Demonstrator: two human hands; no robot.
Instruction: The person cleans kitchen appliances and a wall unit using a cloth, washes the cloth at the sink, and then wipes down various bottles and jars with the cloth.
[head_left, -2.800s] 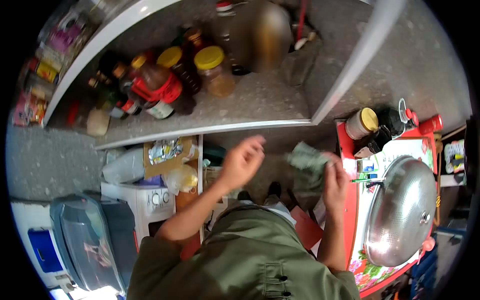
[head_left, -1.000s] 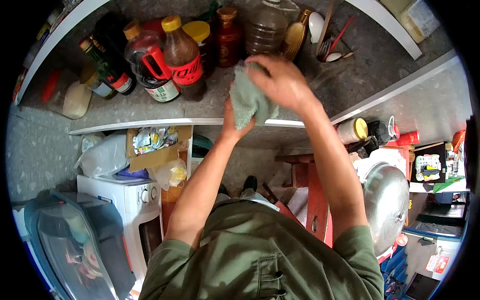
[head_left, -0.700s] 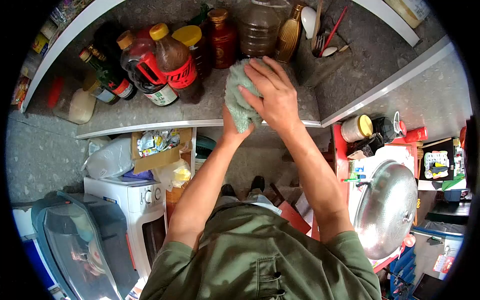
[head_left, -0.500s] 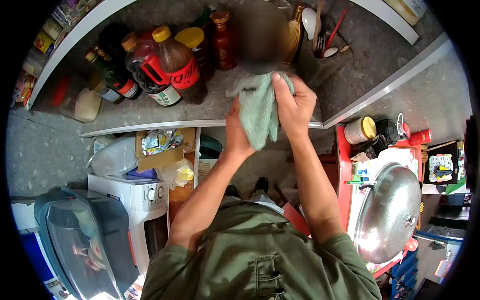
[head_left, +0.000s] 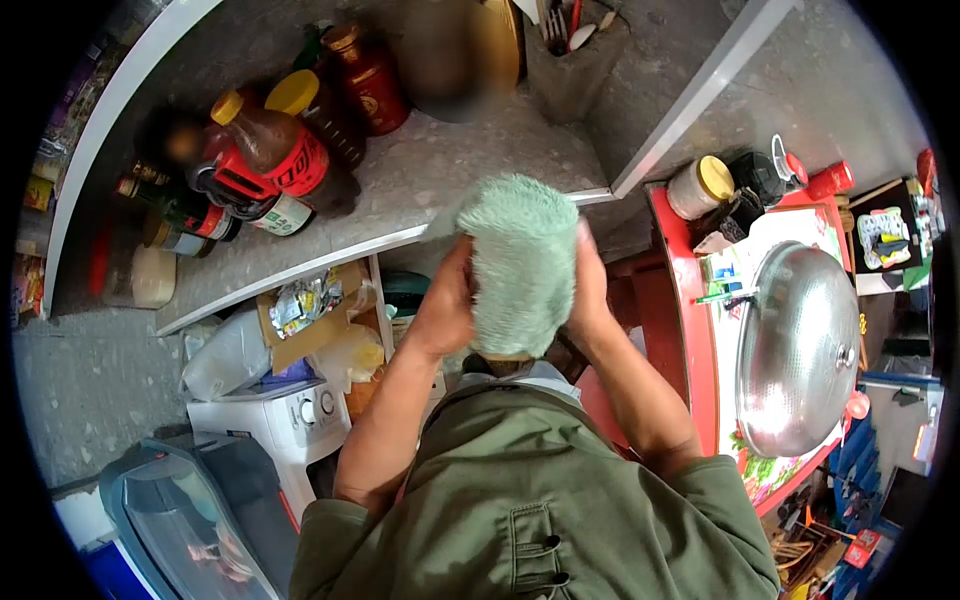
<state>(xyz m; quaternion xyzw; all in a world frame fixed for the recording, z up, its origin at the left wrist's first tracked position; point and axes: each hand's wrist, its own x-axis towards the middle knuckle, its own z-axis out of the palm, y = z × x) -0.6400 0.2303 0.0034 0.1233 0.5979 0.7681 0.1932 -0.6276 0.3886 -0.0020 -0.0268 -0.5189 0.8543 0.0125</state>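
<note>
A fluffy pale green cloth [head_left: 522, 265] hangs between my hands in front of the shelf, bunched into a thick upright shape. My left hand [head_left: 447, 303] grips its left side, with the fingertips hidden behind the cloth. On the opposite side my right hand [head_left: 588, 285] is closed on it, its fingers mostly covered too. A thin tan edge shows below the cloth's lower end; whether something is wrapped inside I cannot tell. Beyond the hands, the grey shelf [head_left: 480, 160] carries a cola bottle [head_left: 290, 160], a red jar [head_left: 370, 85] and a yellow-lidded jar [head_left: 320, 115].
A utensil holder [head_left: 570, 75] stands at the shelf's back right. To the right, a red-edged table [head_left: 672, 300] bears a large metal lid [head_left: 800, 350] and a yellow-capped jar [head_left: 698, 188]. At left are a white appliance [head_left: 270, 420] and a clear-lidded bin [head_left: 190, 520].
Both hands have drawn the cloth back from the shelf toward my body. The cloth now looks fuller and spread between them. The view has turned and shifted.
</note>
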